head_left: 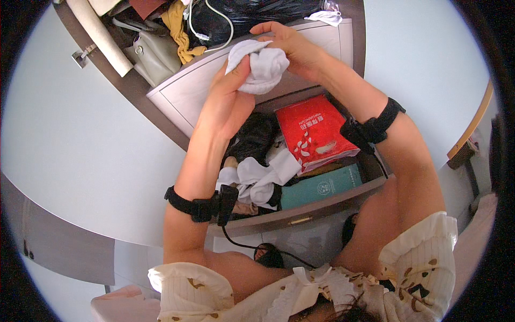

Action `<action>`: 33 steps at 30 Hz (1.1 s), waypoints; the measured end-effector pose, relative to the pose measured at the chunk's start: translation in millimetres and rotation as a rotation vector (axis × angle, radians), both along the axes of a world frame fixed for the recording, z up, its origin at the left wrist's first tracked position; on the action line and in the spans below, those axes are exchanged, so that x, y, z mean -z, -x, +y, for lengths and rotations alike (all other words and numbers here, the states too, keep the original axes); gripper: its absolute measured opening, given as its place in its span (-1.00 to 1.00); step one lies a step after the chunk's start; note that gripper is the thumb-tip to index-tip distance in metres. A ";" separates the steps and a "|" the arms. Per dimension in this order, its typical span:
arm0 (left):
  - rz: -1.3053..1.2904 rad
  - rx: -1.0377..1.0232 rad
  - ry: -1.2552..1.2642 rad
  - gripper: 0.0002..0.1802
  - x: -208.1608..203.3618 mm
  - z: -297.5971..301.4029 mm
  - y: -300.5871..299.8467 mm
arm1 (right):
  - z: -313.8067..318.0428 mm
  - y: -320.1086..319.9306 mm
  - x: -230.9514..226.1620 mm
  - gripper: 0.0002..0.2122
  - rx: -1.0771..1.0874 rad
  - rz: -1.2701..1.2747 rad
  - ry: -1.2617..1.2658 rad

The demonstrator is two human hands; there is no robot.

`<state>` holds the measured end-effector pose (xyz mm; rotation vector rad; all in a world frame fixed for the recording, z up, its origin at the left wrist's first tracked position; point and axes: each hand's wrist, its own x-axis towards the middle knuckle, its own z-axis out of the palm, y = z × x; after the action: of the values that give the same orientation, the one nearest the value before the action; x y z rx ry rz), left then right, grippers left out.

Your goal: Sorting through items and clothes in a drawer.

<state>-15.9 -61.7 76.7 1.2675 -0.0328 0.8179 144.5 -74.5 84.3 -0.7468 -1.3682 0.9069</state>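
Note:
A bunched white sock (268, 65) is up in front of me, above the open drawer. My left hand (233, 91) grips it from the left, thumb pressed over its front. On its upper right side my right hand (294, 49) also has hold of it, with some fingers bent above and part of the grip hidden behind the cloth. Below, the open drawer (257, 221) holds more white socks (255, 177) in a loose heap, a black cloth or bag (253, 137), a red printed bag (316, 129) and a teal box (324, 187).
Behind the sock a higher drawer front (185, 99) juts out. Over it lie a grey-green bag (155, 53), mustard cloth (179, 32), a white cable (228, 21) and black plastic (257, 13). Pale cabinet doors (80, 139) stand on both sides. Each forearm wears a black strap.

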 end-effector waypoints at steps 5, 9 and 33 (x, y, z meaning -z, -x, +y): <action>0.002 0.108 0.015 -0.60 0.2 -5.8 -1.2 | 8.4 -0.7 13.8 -0.67 -0.076 0.030 -0.040; -0.068 -0.081 0.104 -0.59 8.8 8.3 -3.3 | 7.8 -3.2 20.3 -0.75 -0.037 0.050 -0.011; -0.010 -0.745 0.061 -0.55 17.1 71.3 30.3 | 4.7 -33.2 16.3 -0.86 1.030 -0.553 -0.541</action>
<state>-46.2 9.6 59.6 1.2193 0.4793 1.4471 177.7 -69.7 68.1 -1.1312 -1.3352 -0.4979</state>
